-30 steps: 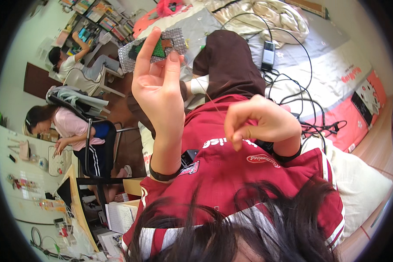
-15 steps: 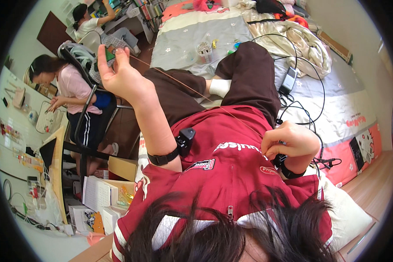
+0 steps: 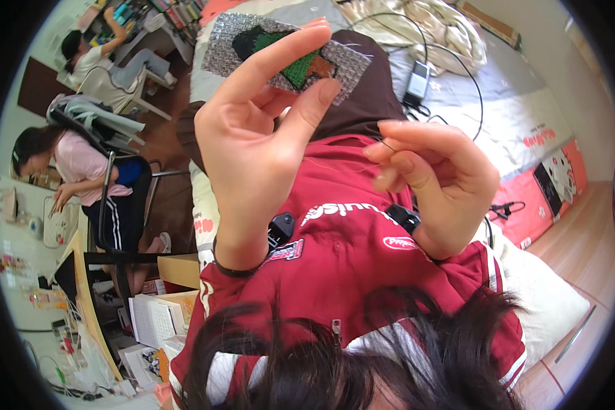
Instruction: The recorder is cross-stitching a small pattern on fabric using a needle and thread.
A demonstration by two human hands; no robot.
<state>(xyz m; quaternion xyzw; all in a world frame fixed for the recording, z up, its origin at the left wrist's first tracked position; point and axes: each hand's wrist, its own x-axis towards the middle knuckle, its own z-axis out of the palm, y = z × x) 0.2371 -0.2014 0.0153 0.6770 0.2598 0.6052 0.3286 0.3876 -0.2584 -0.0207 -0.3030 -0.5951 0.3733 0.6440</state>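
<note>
My left hand (image 3: 253,150) pinches a small grey woven piece of embroidery (image 3: 354,67) between thumb and forefinger. Green, black and brown stitching (image 3: 295,72) covers its middle, partly hidden behind the forefinger. To the right and lower, my right hand (image 3: 444,171) has thumb and fingers drawn together on a thin dark needle (image 3: 388,145), whose short tip shows between the fingers. The two hands are apart, both raised over my lap. No thread can be made out between them.
I sit on a bed with a grey and white sheet (image 3: 519,96). A small grey device (image 3: 417,83) with black cables lies right of my legs, beyond it a crumpled cream cloth (image 3: 451,41). At left, two people sit on chairs beside a cluttered desk (image 3: 82,287).
My left hand has come down and right, bringing the embroidery into full view. The right hand has risen toward it. The brown thread stretched between them before no longer shows.
</note>
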